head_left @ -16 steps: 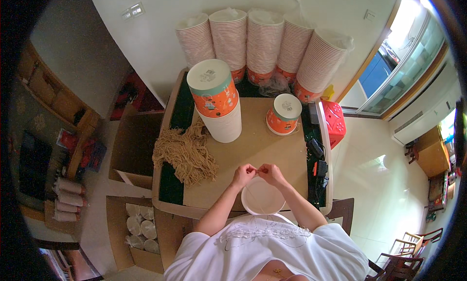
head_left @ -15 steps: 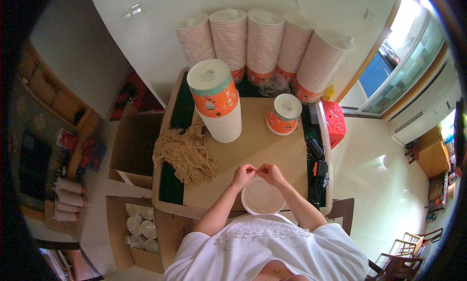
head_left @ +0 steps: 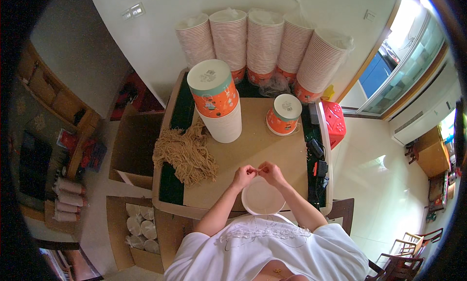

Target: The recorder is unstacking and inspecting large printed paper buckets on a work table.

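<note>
A white paper tub (head_left: 263, 197) stands at the table's near edge, right against my shirt, with its open mouth up. Over its far rim, my left hand (head_left: 244, 175) and my right hand (head_left: 271, 174) meet, fingertips pinched together. Between them is a thin cord, too fine to make out clearly. To the left lies a tangled heap of brown cords (head_left: 187, 154). Behind it rises a tall stack of upturned paper tubs (head_left: 220, 123), with an orange and teal one on top. A shorter orange tub (head_left: 283, 116) sits upside down at the right.
Several plastic-wrapped tub stacks (head_left: 265, 43) line the wall at the table's back. Black adapters and cables (head_left: 318, 169) lie along the right edge, near a red stool (head_left: 332, 123). On the floor at left, a cardboard box (head_left: 116, 227) holds wrapped white tubs.
My hands stay pinched together over the tub's rim, with only a slight shift of the fingers. The strand seen earlier hanging across the tub no longer shows clearly.
</note>
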`<state>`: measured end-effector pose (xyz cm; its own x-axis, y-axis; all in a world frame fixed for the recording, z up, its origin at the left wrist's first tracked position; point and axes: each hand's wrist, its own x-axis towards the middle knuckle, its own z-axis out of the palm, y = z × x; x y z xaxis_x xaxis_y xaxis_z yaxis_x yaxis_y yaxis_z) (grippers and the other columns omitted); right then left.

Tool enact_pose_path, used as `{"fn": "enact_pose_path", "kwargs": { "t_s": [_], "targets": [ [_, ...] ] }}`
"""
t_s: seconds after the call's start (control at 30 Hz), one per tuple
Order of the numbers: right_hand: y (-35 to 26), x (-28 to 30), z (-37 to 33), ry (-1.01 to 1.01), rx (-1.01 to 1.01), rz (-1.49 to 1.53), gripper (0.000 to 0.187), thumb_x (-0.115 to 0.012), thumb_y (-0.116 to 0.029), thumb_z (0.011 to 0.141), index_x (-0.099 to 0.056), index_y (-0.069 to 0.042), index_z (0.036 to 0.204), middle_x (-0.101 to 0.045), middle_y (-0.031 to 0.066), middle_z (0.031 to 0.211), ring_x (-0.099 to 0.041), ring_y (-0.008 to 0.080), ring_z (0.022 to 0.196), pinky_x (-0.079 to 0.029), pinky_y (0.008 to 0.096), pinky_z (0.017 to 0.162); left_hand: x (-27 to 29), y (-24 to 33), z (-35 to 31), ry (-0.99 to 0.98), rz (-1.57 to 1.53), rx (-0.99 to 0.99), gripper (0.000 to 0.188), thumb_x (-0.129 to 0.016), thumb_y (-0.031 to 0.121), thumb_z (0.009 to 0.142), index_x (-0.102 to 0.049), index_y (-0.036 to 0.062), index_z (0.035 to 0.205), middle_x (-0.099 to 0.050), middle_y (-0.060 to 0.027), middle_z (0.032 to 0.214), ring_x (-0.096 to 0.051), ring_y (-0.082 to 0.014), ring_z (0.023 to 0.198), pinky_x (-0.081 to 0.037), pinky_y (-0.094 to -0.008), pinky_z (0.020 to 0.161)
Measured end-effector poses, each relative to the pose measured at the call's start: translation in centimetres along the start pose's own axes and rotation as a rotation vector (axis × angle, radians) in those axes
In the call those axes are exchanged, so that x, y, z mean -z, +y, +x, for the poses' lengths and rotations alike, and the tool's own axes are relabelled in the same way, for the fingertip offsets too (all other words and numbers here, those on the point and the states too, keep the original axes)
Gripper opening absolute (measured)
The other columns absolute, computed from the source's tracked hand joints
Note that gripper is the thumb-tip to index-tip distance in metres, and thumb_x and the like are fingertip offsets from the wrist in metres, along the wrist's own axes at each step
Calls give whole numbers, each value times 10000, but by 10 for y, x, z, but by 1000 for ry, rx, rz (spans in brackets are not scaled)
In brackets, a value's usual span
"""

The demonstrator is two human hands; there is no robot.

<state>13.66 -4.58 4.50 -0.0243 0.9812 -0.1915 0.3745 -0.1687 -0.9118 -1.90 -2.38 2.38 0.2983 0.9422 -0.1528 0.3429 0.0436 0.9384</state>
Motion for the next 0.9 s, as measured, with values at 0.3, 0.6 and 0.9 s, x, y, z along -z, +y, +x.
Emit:
{"fn": "enact_pose_path", "kwargs": {
  "t_s": [0.3,0.6,0.9],
  "targets": [
    [11,-1,4,-47,-34,277,144,-548,52,767,-477,6,884,-612,108,742,-603,155,716,-478,252,620,3,-2,-4,32,-56,28,90,-619,100,741,-623,28,795,-640,-59,709,-596,-110,629,-477,-246,591],
    [17,-4,6,-45,-41,372,125,-542,52,780,-459,11,864,-595,106,762,-598,167,719,-480,259,622,4,10,-4,-36,-90,-95,172,-623,99,748,-634,32,907,-655,-66,777,-616,-113,680,-490,-247,634],
    [25,-2,8,-31,-26,319,128,-554,38,779,-459,10,860,-592,96,760,-594,155,708,-476,251,612,5,30,-3,-23,118,-115,114,-633,94,706,-643,41,806,-650,-85,740,-626,-149,670,-491,-270,632]
  ]
}}
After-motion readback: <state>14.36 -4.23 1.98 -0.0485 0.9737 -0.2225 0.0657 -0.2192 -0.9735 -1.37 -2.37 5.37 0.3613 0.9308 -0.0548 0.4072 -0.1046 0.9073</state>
